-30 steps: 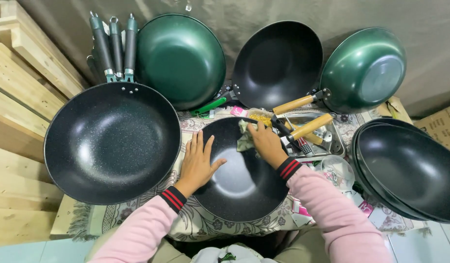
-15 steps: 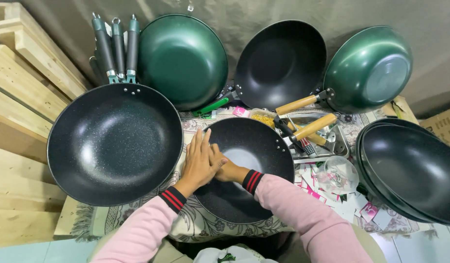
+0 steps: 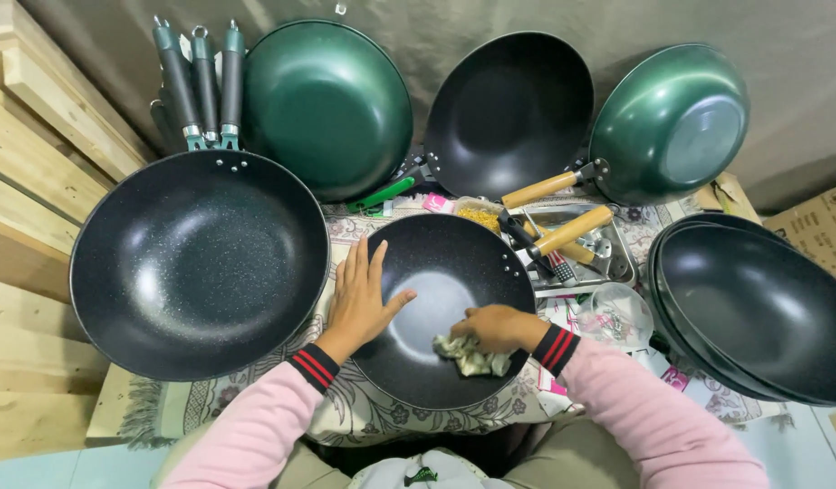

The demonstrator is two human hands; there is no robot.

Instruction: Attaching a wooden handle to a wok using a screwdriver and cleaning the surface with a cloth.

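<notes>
A small black wok (image 3: pixel 445 272) with a wooden handle (image 3: pixel 572 230) lies on a patterned cloth in front of me. My left hand (image 3: pixel 362 297) rests flat on its left rim, fingers spread. Inside the near part of the bowl my right hand (image 3: pixel 496 328) presses a crumpled pale cloth (image 3: pixel 470 355) against the dark surface. Both arms wear pink sleeves with black and red striped cuffs.
A large speckled black pan (image 3: pixel 199 263) sits at left, a stack of black woks (image 3: pixel 755 306) at right. Two green woks (image 3: pixel 327 107) (image 3: pixel 672 122) and a black one (image 3: pixel 510 110) lean at the back. A metal tray (image 3: pixel 592 255) holds small parts. Wooden boards (image 3: pixel 24 172) stand at far left.
My right hand has swept the cloth from the far rim, across the left side, down to the near right part of the bowl. My left hand stayed on the rim.
</notes>
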